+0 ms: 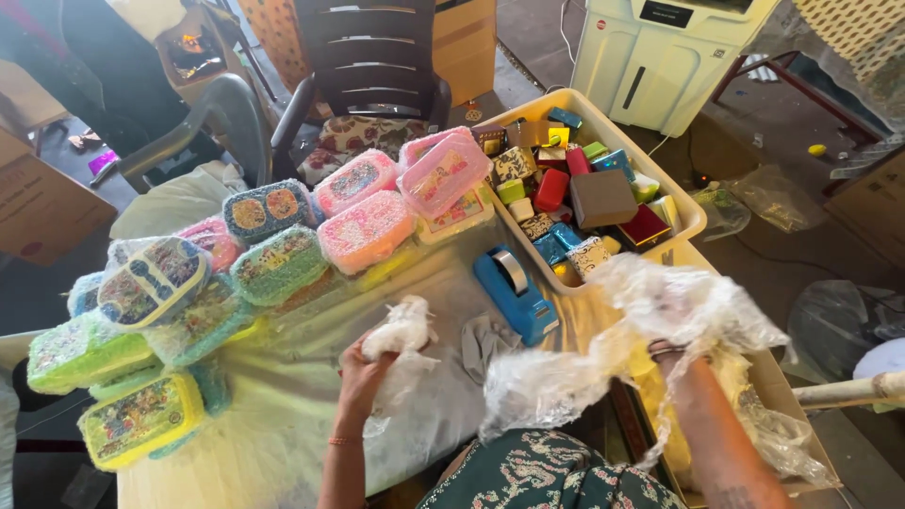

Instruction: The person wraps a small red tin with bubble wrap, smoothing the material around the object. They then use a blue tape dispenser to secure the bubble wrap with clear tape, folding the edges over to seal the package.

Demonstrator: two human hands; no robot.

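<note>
My left hand (363,369) is closed around a crumpled wad of clear plastic wrap (401,330) above the cloth-covered table (283,415). My right hand is buried in a large loose sheet of clear plastic (650,316); only the wrist with a bangle (665,351) and the forearm show, so its fingers are hidden. The sheet trails down to my lap. A blue tape dispenser (514,287) lies on the table between the two hands, a little beyond them.
Several wrapped colourful lunch boxes (273,259) are piled over the table's left and back. A cream tray (693,219) of small coloured boxes stands at the back right. A dark chair (368,66) and a white appliance (660,57) stand behind.
</note>
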